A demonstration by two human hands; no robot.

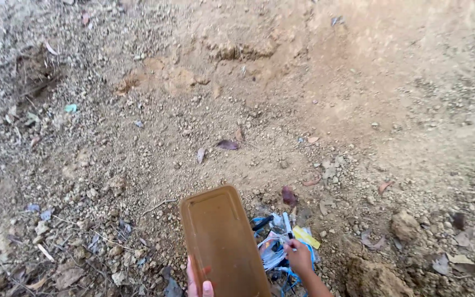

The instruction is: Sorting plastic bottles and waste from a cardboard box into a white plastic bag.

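Tray (224, 242), brown, rectangular, rounded corners, bottom centre: left hand (200, 283) grip closed on its lower edge; right hand (299, 257) pinches blue-white litter (275, 254).

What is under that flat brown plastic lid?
The flat brown plastic lid, held by the left hand, hides the dirt ground beneath. Beside it, the right hand touches a pile of plastic litter.

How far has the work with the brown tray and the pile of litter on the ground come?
Done: a small pile of plastic litter lies gathered. In hand: the left hand holds the brown tray by its near end, while the right hand reaches into the pile. Left: the tray's visible face is bare, and scraps such as the green scrap lie scattered on the dirt ground.
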